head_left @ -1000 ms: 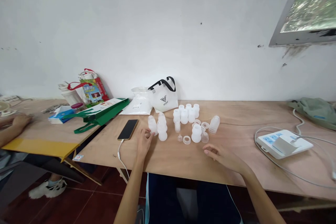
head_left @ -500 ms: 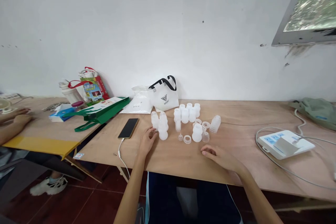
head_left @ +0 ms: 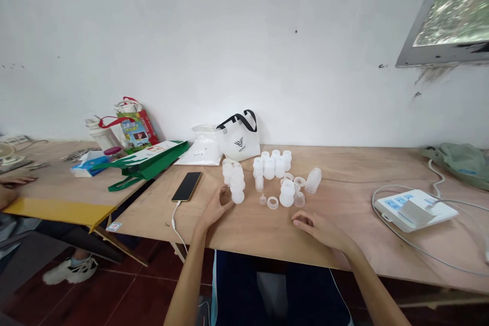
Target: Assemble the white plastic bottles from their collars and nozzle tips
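Our left hand sits on the worktop, fingers loose and just touching the front bottle of a small cluster beside the phone. Our right hand lies flat and relaxed, holding nothing, near a ring and more bottles.

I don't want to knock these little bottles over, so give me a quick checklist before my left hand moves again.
1. Left hand free of other objects: ok, nothing gripped.
2. Stacked white bottles by its fingertips upright: ok.
3. Contact with that stack: cannot tell.
4. Right hand clear of bottles: ok, flat on the table.
5. Phone and its cable clear of the left wrist: ok.
6. One bottle lying tipped: not ok.
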The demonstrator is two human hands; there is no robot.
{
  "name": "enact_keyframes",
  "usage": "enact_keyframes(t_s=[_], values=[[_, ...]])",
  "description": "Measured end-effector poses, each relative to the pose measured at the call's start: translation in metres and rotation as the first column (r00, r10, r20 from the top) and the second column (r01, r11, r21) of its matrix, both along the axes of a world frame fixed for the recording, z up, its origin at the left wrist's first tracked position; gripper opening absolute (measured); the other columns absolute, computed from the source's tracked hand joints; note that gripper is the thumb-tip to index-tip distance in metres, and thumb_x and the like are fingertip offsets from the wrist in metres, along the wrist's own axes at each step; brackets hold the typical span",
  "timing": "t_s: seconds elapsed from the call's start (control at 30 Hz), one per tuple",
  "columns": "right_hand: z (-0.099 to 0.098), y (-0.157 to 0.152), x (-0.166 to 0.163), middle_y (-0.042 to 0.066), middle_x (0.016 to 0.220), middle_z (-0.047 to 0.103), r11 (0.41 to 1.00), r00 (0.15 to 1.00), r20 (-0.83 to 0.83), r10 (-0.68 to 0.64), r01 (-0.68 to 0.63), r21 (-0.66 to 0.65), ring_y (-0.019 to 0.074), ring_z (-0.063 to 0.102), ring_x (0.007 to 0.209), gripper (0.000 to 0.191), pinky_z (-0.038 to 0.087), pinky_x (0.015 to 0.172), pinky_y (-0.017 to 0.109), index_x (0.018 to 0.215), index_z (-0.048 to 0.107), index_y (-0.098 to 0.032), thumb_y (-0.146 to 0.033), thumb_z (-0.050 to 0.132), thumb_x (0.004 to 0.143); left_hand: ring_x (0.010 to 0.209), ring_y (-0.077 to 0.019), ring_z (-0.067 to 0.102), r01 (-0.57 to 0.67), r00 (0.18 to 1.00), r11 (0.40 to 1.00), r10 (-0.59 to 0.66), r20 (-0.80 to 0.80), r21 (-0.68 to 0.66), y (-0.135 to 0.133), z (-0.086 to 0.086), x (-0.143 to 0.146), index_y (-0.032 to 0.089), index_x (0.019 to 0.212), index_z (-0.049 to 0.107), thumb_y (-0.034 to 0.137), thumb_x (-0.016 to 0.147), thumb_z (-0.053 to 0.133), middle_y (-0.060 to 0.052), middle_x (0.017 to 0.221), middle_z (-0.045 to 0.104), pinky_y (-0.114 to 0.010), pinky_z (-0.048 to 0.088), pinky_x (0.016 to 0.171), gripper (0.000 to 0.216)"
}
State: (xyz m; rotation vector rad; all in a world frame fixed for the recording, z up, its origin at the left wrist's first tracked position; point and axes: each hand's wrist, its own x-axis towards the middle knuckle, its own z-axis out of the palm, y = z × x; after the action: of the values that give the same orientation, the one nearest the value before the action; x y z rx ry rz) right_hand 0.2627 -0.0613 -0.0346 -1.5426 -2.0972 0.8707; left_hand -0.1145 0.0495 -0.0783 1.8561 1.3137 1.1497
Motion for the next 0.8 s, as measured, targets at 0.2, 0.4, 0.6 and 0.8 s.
enact_keyframes(t_s=[0.2, 0.4, 0.6, 0.8], values=[[0.002, 0.000, -0.001, 0.003, 0.100, 0.072, 1.000, 1.000, -0.010, 0.007, -0.007, -0.005, 0.0242, 0.062, 0.088, 0.030, 0.048, 0.080, 0.039, 0.104, 0.068, -0.028, -0.047, 0.046, 0.100, 0.125, -0.0341, 0.060, -0.163, 0.986, 0.985, 0.161, -0.050, -0.058, -0.007, 0.008, 0.018, 0.020, 0.126, 0.060, 0.050, 0.071, 0.085, -0.015, 0.134, 0.064, -0.047, 0.046, 0.105, 0.068], [0.005, -0.003, -0.002, 0.003, 0.099, 0.073, 1.000, 1.000, -0.015, 0.000, 0.000, 0.009, 0.0237, 0.061, 0.085, 0.031, 0.047, 0.078, 0.039, 0.103, 0.068, -0.028, -0.048, 0.045, 0.101, 0.119, -0.0336, 0.063, -0.192, 0.970, 0.981, 0.191, -0.151, 0.005, -0.006, 0.006, 0.030, 0.020, 0.118, 0.064, 0.047, 0.089, 0.068, -0.013, 0.124, 0.069, -0.047, 0.045, 0.103, 0.040], [0.002, -0.002, -0.001, 0.003, 0.102, 0.073, 1.000, 1.000, -0.022, 0.004, -0.004, 0.003, 0.0242, 0.062, 0.089, 0.031, 0.048, 0.082, 0.040, 0.104, 0.068, -0.028, -0.049, 0.046, 0.100, 0.115, -0.0312, 0.064, -0.208, 0.966, 0.977, 0.212, -0.146, 0.042, -0.005, 0.002, 0.028, 0.019, 0.118, 0.065, 0.046, 0.094, 0.061, -0.014, 0.120, 0.070, -0.045, 0.047, 0.101, 0.037], [0.002, 0.000, -0.001, 0.004, 0.098, 0.073, 1.000, 1.000, -0.024, 0.001, -0.001, 0.019, 0.0236, 0.062, 0.085, 0.033, 0.048, 0.078, 0.038, 0.103, 0.069, -0.027, -0.050, 0.045, 0.101, 0.122, -0.0336, 0.063, -0.268, 0.962, 0.963, 0.268, -0.047, 0.001, -0.002, -0.002, 0.029, 0.016, 0.130, 0.059, 0.044, 0.091, 0.066, -0.019, 0.130, 0.067, -0.046, 0.046, 0.103, 0.048]])
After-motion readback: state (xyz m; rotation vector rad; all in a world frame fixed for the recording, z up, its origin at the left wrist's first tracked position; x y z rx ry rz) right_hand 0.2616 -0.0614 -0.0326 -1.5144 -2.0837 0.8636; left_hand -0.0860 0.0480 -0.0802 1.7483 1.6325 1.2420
